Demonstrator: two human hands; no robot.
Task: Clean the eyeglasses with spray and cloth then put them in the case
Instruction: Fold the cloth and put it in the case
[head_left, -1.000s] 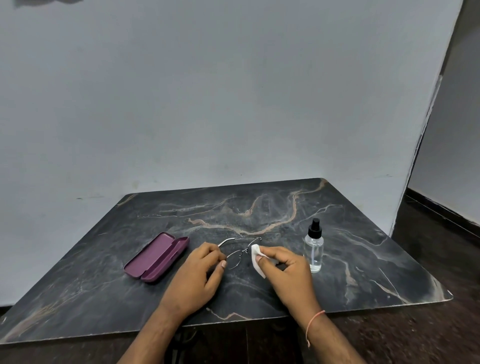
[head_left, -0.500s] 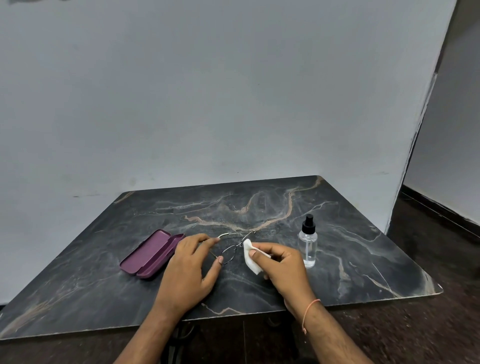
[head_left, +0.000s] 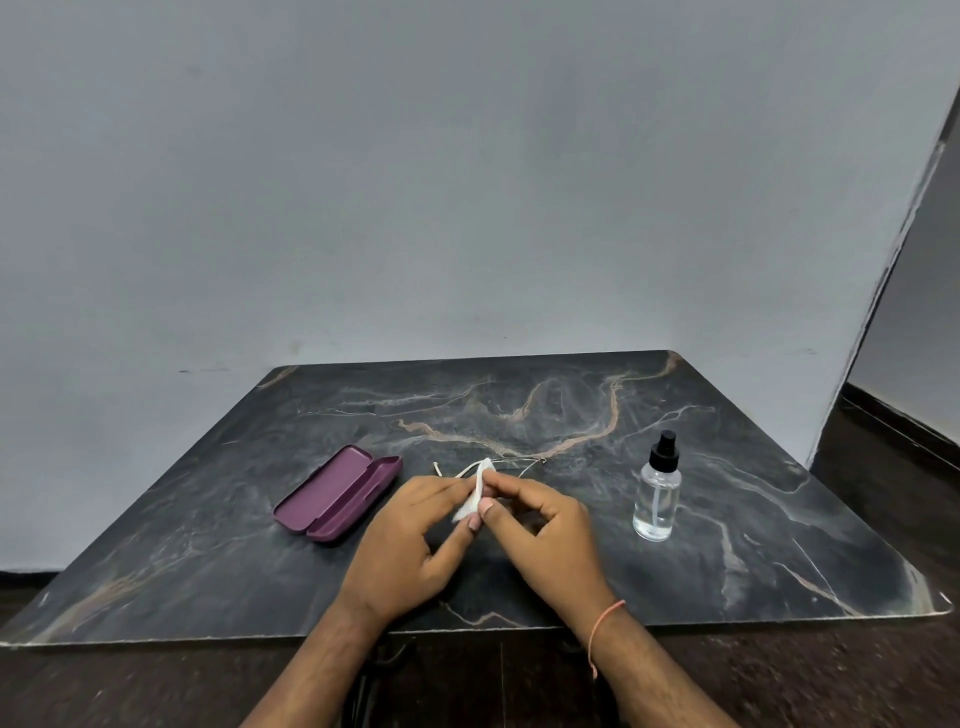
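Thin wire-framed eyeglasses (head_left: 519, 464) are held just above the middle of the dark marble table (head_left: 519, 405); only the temples and part of the rim show beyond my fingers. My left hand (head_left: 410, 540) grips the frame from the left. My right hand (head_left: 545, 535) pinches a small white cloth (head_left: 474, 493) folded over a lens, touching the left hand's fingertips. An open purple glasses case (head_left: 337, 491) lies to the left of my hands. A clear spray bottle (head_left: 657, 491) with a black nozzle stands upright to the right.
The table stands against a pale grey wall (head_left: 467, 182). Its front edge runs just under my wrists, with dark floor (head_left: 883, 675) in front and to the right. An orange thread band (head_left: 602, 631) is on my right wrist.
My hands have come together: the right hand has brought the cloth onto the lens held by the left hand. The view has shifted slightly; case and bottle stay put.
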